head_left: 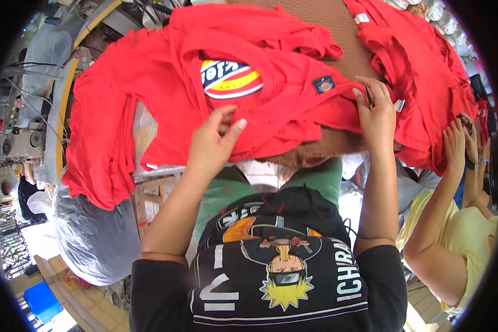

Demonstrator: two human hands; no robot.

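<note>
A red T-shirt (293,119) with a round yellow, white and dark print lies crumpled before me on a brown-covered table. Its neck, with a small dark label (323,84), points toward my right hand (377,113). That hand is closed at the shirt's right end, and a small dark tool, possibly thread snips (370,98), shows between its fingers. Over the shirt's near part is my left hand (213,139), thumb and fingers apart, nothing visible between them. Its fingertips are slightly blurred.
More red garments (102,119) hang over the table's left edge, and another red pile (420,72) lies on the right. A person's hand (454,145) touches that pile. Sewing equipment (30,138) and a large plastic-wrapped bundle (97,235) stand at left.
</note>
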